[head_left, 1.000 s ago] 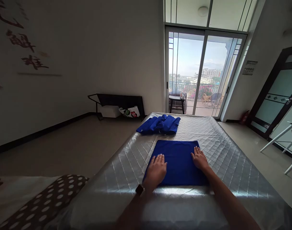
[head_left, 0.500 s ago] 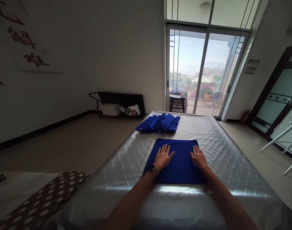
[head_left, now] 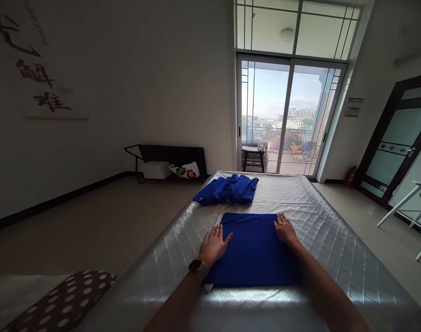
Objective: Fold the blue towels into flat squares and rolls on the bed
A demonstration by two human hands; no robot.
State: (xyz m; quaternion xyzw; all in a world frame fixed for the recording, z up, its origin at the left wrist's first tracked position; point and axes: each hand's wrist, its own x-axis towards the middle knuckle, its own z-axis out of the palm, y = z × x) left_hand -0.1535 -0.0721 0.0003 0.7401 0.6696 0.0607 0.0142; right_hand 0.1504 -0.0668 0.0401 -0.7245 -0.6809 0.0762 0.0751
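Note:
A flat, folded piece of blue cloth lies in front of me on the silver quilted mattress. At its left edge rests my left hand, fingers stretched out, with a dark watch on the wrist. My right hand lies flat on the far right corner, its fingers also extended. Neither hand grips anything. A small white tag shows at the cloth's near left corner. Beyond it, toward the mattress's far end, sits a bunched pile of blue cloth.
A polka-dot fabric lies at the lower left. Against the wall stands a dark bench with a white box and a printed bag. A glass sliding door is behind the mattress. White-legged furniture stands at right.
My left hand has slid left, from on top of the blue cloth to its left edge. The right hand stays near the far right corner. The camera view has tilted upward slightly.

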